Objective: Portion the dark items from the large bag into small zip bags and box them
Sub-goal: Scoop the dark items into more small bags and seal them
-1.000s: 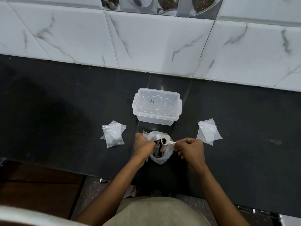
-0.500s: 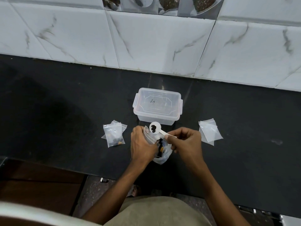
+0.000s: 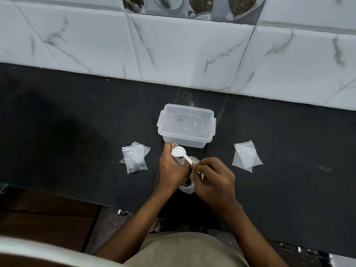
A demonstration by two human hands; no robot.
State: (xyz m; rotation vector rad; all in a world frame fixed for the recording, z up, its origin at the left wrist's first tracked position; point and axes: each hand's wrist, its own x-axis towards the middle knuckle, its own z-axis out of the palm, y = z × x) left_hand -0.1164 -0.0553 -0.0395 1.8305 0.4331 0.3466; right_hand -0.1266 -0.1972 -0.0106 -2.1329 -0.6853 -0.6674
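- Right hand (image 3: 212, 178) pinches white scoop (image 3: 178, 151) over the large bag (image 3: 187, 186).
- Left hand (image 3: 172, 168) grips a small bag's mouth.
- Lidded box (image 3: 185, 128) at 12 o'clock.

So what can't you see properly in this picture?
Head view only:
- Scoop bowl: turned away, contents hidden.
- Large bag: mostly behind both hands.
- Small zip bag in the left hand: barely visible.
- Lidded box: writing too small; contents unclear.
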